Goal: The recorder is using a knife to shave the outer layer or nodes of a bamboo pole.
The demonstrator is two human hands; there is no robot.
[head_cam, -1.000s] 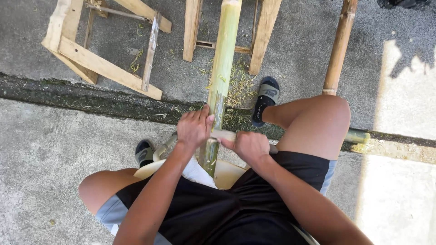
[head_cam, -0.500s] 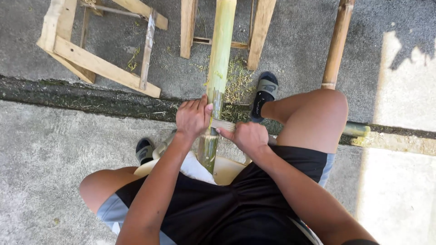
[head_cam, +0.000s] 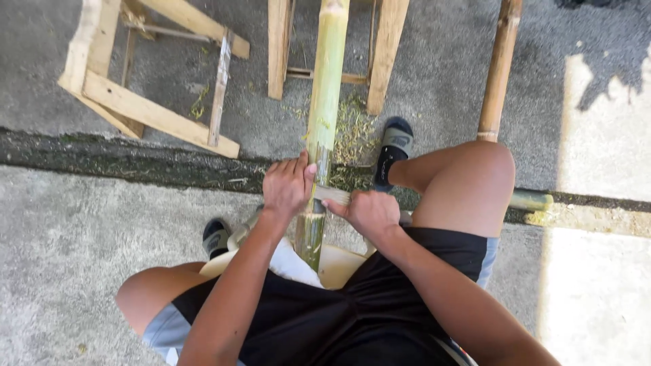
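Bamboo [head_cam: 324, 102] runs straight away from me, a green pole lying lengthwise between my knees, its near end just above the pale seat [head_cam: 339, 266] I sit on. I see my left hand [head_cam: 288, 186] pressed against the pole's left side, fingers [head_cam: 298, 166] curled onto it. My right hand [head_cam: 369, 211] sits just right of the pole, fingers clenched around the handle of a blade [head_cam: 333, 195] that lies across the bamboo; the blade's edge touches the pole between both hands. Green shavings [head_cam: 352, 129] are scattered on the concrete floor [head_cam: 81, 230] beside the pole, near my right sandal [head_cam: 395, 144]. My left sandal [head_cam: 215, 237] peeks out by my left forearm. A second, browner pole [head_cam: 499, 68] lies to the right, passing behind my right knee. Wooden frames [head_cam: 149, 112] stand farther off on the left.
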